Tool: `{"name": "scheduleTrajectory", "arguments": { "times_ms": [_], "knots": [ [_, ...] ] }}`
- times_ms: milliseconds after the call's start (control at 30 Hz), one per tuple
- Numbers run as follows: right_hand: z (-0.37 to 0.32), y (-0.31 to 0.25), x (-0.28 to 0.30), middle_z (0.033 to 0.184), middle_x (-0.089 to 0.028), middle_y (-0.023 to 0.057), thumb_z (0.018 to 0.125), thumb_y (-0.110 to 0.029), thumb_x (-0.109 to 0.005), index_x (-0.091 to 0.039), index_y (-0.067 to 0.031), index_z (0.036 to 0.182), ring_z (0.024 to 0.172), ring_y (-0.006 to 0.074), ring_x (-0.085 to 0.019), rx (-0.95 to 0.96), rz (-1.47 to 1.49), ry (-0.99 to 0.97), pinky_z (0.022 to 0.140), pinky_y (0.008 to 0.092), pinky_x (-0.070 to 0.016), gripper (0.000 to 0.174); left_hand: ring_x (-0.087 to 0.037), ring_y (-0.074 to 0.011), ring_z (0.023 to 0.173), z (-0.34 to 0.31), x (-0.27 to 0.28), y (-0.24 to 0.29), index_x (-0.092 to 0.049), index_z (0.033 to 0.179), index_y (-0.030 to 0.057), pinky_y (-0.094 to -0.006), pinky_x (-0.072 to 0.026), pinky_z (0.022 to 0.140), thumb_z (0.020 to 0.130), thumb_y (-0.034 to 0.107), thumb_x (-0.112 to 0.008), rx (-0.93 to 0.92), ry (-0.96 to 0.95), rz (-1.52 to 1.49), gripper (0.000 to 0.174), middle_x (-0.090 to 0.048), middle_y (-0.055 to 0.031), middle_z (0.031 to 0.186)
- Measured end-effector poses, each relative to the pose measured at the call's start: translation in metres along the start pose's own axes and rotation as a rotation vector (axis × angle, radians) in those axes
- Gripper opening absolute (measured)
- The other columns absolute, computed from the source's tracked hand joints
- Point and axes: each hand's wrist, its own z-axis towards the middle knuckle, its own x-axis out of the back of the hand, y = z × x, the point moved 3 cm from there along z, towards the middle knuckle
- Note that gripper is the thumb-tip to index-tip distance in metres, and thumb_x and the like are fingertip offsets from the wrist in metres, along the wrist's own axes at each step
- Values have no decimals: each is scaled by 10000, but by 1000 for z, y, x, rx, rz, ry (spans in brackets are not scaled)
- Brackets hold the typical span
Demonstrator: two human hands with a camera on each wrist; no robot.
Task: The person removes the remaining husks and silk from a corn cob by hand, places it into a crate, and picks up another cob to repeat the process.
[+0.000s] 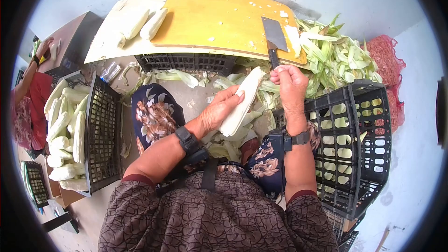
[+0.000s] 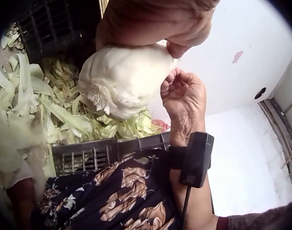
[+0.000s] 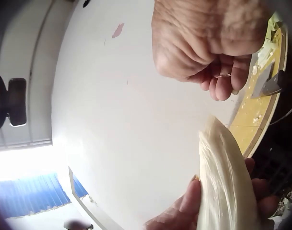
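Note:
A pale, husk-covered corn ear (image 1: 241,105) (image 2: 129,72) (image 3: 225,177) slants upward in my left hand (image 1: 218,111) (image 2: 155,24) (image 3: 177,213), thumb on one side and fingers on the other. Just beyond its narrow tip is my right hand (image 1: 292,86) (image 2: 186,98) (image 3: 208,38), fingers curled inward; nothing clear shows in them. A gap separates that hand from the ear in the right wrist view. A cleaver (image 1: 274,32) lies on the yellow board (image 1: 210,18), its dark handle over the edge close to my right fingers.
Two pale ears (image 1: 154,23) lie at the board's left. Loose husks (image 1: 336,56) are heaped at its right, beside red mesh sacks (image 1: 385,60). Black crates (image 1: 352,149) flank me; the left one holds many ears (image 1: 65,126). Another person's arm (image 1: 28,74) shows far left.

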Motion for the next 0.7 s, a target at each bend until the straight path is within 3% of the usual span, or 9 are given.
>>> {"name": "scheduleTrajectory", "arguments": {
  "times_ms": [433,700],
  "knots": [
    [5,-5,25,678,-605,72,842,-77,-510,-594,25,793,546,106,-542,-57,256,236,537,233,-457,141,-612,-166,769,1,2,-1,-449,1197,15,-263,-505,686,938,241,-430,51,73,-38,344,-592,-79,927],
    [14,-4,51,674,-583,73,846,-145,-528,-571,9,777,560,122,-537,-88,526,407,531,234,-453,174,-613,-210,743,-5,-2,8,-403,1187,53,-304,-519,666,891,284,-512,39,50,-58,391,-551,-87,895]
  ]
}}
